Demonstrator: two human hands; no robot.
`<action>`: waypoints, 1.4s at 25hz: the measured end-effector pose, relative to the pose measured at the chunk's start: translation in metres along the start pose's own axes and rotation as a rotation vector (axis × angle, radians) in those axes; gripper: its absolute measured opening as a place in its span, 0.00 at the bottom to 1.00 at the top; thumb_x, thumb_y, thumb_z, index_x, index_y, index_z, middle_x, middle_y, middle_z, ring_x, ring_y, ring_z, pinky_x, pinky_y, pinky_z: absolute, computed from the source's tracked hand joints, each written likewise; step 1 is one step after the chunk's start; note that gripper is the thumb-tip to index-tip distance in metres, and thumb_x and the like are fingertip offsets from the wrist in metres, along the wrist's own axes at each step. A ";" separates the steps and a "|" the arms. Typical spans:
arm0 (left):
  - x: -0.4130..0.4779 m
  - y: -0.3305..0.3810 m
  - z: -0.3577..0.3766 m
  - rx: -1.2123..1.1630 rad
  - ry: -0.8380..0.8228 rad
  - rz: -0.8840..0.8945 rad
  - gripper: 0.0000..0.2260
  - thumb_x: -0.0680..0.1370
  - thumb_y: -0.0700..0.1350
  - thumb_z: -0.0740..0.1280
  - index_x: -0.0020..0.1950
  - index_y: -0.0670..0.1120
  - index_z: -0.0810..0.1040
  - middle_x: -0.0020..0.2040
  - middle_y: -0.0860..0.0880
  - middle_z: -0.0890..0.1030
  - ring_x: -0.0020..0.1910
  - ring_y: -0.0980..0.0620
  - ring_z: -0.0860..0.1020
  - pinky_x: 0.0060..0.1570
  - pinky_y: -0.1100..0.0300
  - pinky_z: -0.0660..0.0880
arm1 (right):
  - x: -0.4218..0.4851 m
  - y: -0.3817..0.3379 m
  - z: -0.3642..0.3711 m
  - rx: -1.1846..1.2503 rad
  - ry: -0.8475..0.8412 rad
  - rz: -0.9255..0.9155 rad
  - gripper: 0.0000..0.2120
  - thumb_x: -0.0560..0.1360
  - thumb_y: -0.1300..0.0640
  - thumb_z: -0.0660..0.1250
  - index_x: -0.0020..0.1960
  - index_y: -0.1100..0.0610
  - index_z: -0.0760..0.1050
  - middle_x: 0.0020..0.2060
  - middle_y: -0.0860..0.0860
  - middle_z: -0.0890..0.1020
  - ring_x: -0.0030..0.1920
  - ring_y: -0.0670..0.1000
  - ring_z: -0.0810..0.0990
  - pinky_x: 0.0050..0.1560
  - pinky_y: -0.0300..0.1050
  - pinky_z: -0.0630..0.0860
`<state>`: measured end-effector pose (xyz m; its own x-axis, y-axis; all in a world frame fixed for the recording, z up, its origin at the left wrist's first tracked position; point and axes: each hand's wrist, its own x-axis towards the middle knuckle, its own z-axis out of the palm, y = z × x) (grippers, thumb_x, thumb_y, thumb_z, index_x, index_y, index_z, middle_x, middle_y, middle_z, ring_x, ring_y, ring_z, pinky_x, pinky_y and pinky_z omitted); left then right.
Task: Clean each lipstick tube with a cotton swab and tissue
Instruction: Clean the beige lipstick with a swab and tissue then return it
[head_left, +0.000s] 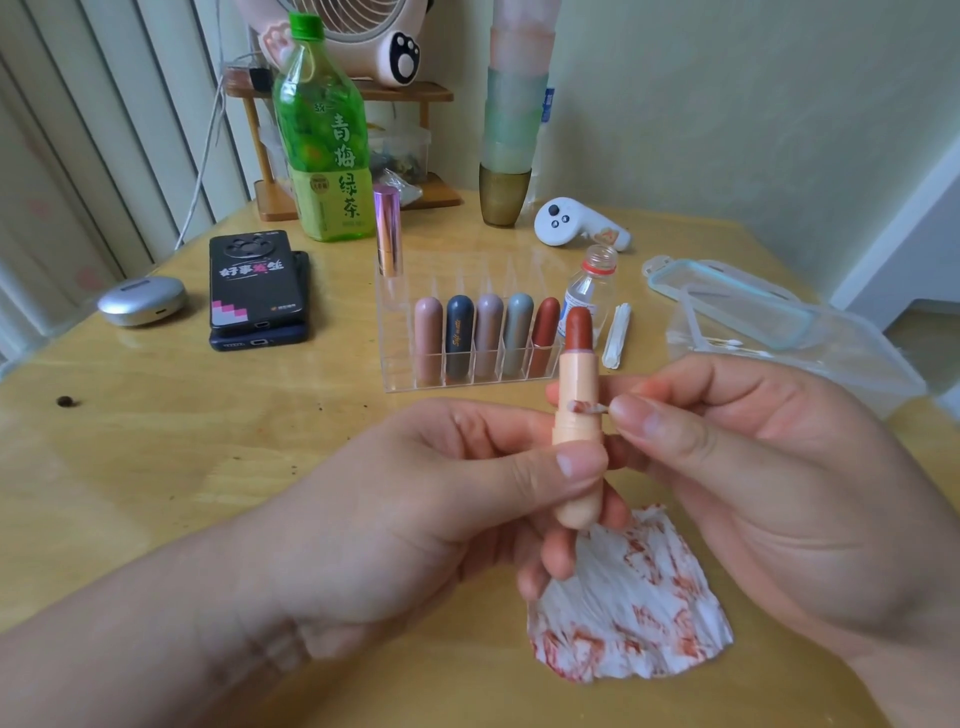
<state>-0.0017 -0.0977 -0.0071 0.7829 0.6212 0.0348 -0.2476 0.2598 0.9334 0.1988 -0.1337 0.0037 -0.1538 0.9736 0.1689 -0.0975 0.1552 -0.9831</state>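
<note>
- The peach plastic lipstick tube (574, 431), its brick-red bullet wound up and bare, is held just in front of the clear acrylic organiser (400, 332). It is lifted off the yellow wooden table (208, 467) between both hands.
- The left hand (452, 499) pinches the tube's lower half, thumb across the front and fingers curled behind. The long axis runs upright, bullet end up, by the organiser's front right corner.
- The right hand (753, 467) pinches the stick of a white cotton swab (587, 408) between thumb and forefinger. The swab lies crosswise to the tube, its reddened tip touching the peach barrel below the collar.
- The coming move turns on that crossing — tube vertical, swab horizontal, entering from the right. The right hand is nearer the smear, so it likely does the wiping while the left rolls the barrel to bring round a fresh face.
- A crumpled white tissue (634, 603), streaked with red, lies flat on the table farther in front of the organiser, under the tube's base — near either hand for the wipe that probably follows.
- In the organiser's front row stand 5 capsule-shaped lipsticks (488, 338), and 1 pink metallic tube (388, 231) stands at its back left corner. Which of these are cleaned cannot be told.
- Just right of the organiser stands a small clear bottle (592, 291), uncapped.
</note>
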 end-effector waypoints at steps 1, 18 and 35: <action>0.000 0.000 0.000 0.010 0.002 0.009 0.08 0.77 0.43 0.68 0.42 0.41 0.82 0.43 0.40 0.81 0.32 0.53 0.76 0.31 0.63 0.74 | 0.000 -0.002 -0.001 -0.062 0.018 -0.003 0.08 0.70 0.56 0.74 0.43 0.60 0.81 0.40 0.67 0.83 0.37 0.71 0.80 0.40 0.52 0.75; 0.000 -0.001 0.002 0.155 0.123 0.055 0.04 0.71 0.44 0.74 0.43 0.44 0.85 0.34 0.46 0.80 0.29 0.51 0.77 0.32 0.59 0.76 | -0.002 -0.007 -0.006 -0.133 -0.052 -0.035 0.05 0.69 0.58 0.73 0.39 0.59 0.79 0.49 0.57 0.83 0.47 0.60 0.84 0.47 0.58 0.80; 0.000 -0.002 -0.001 0.116 0.145 0.032 0.07 0.71 0.40 0.75 0.45 0.40 0.81 0.44 0.34 0.83 0.29 0.47 0.81 0.25 0.61 0.74 | -0.001 -0.011 -0.001 -0.038 -0.086 -0.028 0.05 0.70 0.67 0.71 0.37 0.65 0.77 0.53 0.63 0.84 0.52 0.69 0.82 0.54 0.58 0.77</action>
<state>-0.0016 -0.0981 -0.0094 0.6828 0.7303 0.0209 -0.1972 0.1567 0.9677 0.2009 -0.1358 0.0146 -0.2357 0.9510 0.2000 -0.0653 0.1898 -0.9796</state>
